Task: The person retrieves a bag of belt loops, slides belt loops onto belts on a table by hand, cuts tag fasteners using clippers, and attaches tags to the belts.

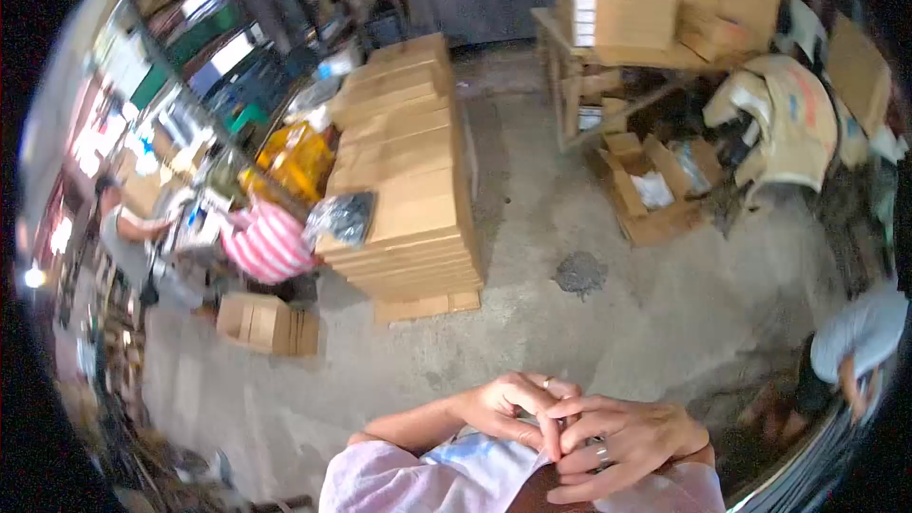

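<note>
My left hand [518, 408] is held close in front of my chest, its fingers bent and closed, with a ring on one finger. Against it presses my right hand [627, 442], fingers curled over the left fingertips, with a silver-coloured ring. The fingertips of both hands meet above my light, pale-patterned shirt [418, 480]. Whatever may be between the fingers is hidden.
A tall stack of flat cardboard [399, 161] stands ahead, with a dark plastic bag [344, 217] on its corner. Nearby are a pink striped bag [266, 242] and an open carton [268, 323]. Two people, one at left [128, 228], one at right [860, 337], are bent over.
</note>
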Demonstrator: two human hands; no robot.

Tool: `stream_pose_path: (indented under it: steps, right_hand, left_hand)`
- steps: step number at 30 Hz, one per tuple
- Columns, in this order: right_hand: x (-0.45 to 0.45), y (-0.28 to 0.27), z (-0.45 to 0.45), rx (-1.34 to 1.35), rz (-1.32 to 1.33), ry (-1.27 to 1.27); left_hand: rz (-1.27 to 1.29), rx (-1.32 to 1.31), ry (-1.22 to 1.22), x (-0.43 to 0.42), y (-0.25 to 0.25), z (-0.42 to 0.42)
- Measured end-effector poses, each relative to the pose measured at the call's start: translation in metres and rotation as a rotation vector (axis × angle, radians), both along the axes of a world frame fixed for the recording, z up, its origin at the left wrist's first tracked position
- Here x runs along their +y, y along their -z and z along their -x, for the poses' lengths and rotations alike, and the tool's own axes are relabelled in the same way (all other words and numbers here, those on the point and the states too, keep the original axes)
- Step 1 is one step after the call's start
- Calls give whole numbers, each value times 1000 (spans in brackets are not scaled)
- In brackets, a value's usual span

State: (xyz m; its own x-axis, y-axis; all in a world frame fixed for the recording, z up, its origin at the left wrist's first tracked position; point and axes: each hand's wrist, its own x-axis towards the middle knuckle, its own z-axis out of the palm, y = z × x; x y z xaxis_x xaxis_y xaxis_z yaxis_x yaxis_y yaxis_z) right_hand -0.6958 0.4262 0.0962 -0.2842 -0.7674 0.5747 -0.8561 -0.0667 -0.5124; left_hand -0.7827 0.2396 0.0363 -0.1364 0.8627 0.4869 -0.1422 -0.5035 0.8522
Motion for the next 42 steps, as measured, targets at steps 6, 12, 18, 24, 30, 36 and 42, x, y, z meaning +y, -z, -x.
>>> stream_pose_path:
  steps: [6,12,18,24,30,36,42]
  right_hand:
    - [1,-9,25,108,-227,-276]
    - [19,16,34,-268,-200,-543]
    - [75,29,28,-746,127,-539]
    - [107,54,26,-767,113,-521]
    - [124,67,48,-776,290,-362]
    - [134,95,107,-965,83,-308]
    - [164,65,166,-834,42,-242]
  left_hand:
    - [-69,-5,-79,-11,7,-6]
    - [39,-69,-291,-14,21,-12]
    - [63,-271,-525,18,56,-15]
    - [487,-536,-744,61,100,-5]
    - [791,-462,-647,105,145,33]
    - [834,-400,-476,136,171,96]
    - [815,-333,-365,152,183,175]
